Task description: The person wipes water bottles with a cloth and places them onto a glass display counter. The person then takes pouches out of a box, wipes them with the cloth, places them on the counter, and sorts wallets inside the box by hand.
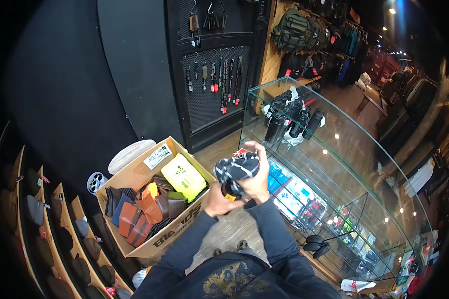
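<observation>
In front of my chest, both hands hold a dark bundle with white markings, which looks like soft cloth. A small red tag shows at its top, and its exact kind is unclear. My left hand grips it from below on the left, near a small yellow patch. Against its right side lies my right hand, with one finger raised and curved over the top. Left of my hands stands an open cardboard box. Inside are brown, dark and orange wallet-like pieces and a neon yellow packet.
A glass display case curves along my right, with black bottles on top and packaged goods inside. Wooden racks of caps line the left. Keychains and straps hang on a dark mesh panel ahead. Backpacks hang farther back.
</observation>
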The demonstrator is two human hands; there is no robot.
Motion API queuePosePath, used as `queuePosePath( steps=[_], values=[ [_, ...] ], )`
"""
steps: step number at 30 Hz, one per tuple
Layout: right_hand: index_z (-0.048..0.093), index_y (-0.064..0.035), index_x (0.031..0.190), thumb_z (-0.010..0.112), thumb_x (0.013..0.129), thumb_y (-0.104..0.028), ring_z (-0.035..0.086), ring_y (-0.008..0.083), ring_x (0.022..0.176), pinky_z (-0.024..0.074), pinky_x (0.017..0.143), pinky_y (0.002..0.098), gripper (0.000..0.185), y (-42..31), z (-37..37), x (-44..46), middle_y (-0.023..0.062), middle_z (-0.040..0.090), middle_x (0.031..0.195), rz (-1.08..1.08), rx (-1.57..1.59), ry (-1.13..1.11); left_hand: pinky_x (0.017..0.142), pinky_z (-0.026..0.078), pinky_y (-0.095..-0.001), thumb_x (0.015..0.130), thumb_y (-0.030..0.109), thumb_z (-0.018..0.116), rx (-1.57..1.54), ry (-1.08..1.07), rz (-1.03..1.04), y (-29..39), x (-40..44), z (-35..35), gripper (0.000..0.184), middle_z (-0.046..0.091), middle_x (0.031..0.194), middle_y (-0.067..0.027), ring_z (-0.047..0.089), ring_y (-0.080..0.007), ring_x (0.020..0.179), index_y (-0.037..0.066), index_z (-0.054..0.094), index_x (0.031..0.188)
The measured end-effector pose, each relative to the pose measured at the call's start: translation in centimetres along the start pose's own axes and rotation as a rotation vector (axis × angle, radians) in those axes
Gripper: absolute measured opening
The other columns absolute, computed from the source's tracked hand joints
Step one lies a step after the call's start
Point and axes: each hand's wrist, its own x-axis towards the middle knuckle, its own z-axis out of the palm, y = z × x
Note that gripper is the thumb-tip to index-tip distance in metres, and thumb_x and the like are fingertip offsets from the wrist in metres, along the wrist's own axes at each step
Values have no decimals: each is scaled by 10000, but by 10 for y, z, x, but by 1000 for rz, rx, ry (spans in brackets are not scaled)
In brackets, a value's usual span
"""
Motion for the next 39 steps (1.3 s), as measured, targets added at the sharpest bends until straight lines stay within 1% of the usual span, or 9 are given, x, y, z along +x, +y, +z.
queuePosePath(
  steps=[4,7,8,10,17,21,27,36,39],
  values=[
    [269,-78,1523,751,743,22,552,60,707,451,646,218,922,10,-27,8,-15,584,800,380,631,-470,831,549,-390,634,48,832,-817,-765,-256,16,-4,-2,586,679,966,-99,670,-253,910,32,596,1170],
    [269,-38,1530,721,775,20,584,67,729,470,658,197,882,12,-28,2,-12,633,847,409,563,-396,852,525,-364,614,78,848,-779,-653,-341,-3,-6,4,551,675,956,-94,662,-225,923,34,623,1115],
    [272,-30,1535,858,684,-139,647,117,955,514,876,259,1039,24,-39,-1,30,677,1038,307,556,-474,918,502,-358,611,120,872,-533,-484,-377,-6,-11,1,624,663,1047,-99,642,-231,997,33,604,1167],
    [453,-23,1426,766,677,-34,640,115,1010,492,947,276,812,31,-36,-15,33,672,1117,278,276,-313,928,505,-351,564,187,877,-187,-204,-148,-10,-3,4,761,652,1109,-102,639,-223,1016,5,551,1227],
    [575,-19,1146,777,665,-52,708,299,944,544,845,370,523,25,10,-39,162,709,1000,102,-408,205,753,507,-465,632,206,794,523,463,213,-1,12,22,623,661,931,-209,644,-421,857,-2,538,1161],
    [639,-16,976,735,678,36,667,133,833,531,790,295,317,37,-9,-10,43,713,918,198,-3,128,914,422,-504,642,182,806,694,449,286,-15,8,38,828,548,1137,-272,546,-468,1021,-34,395,1328],
    [664,-12,933,761,632,70,667,131,788,536,747,291,327,10,-29,21,39,713,889,126,-86,145,1012,475,-400,687,245,871,245,49,294,11,9,19,1092,534,1344,-288,592,-368,1209,-33,214,1514],
    [523,4,1302,857,705,-117,642,198,1089,484,977,339,694,41,-5,-27,121,664,1183,117,-31,73,1039,468,-446,580,215,729,278,130,349,27,23,6,1149,454,1427,-308,551,-456,1235,3,150,1549],
    [707,-8,1029,783,803,-105,644,99,853,522,786,277,257,18,-6,-5,23,719,942,234,192,141,1075,429,-460,577,239,714,391,96,386,44,24,6,1173,379,1461,-339,457,-485,1311,-22,109,1548]
  ],
)
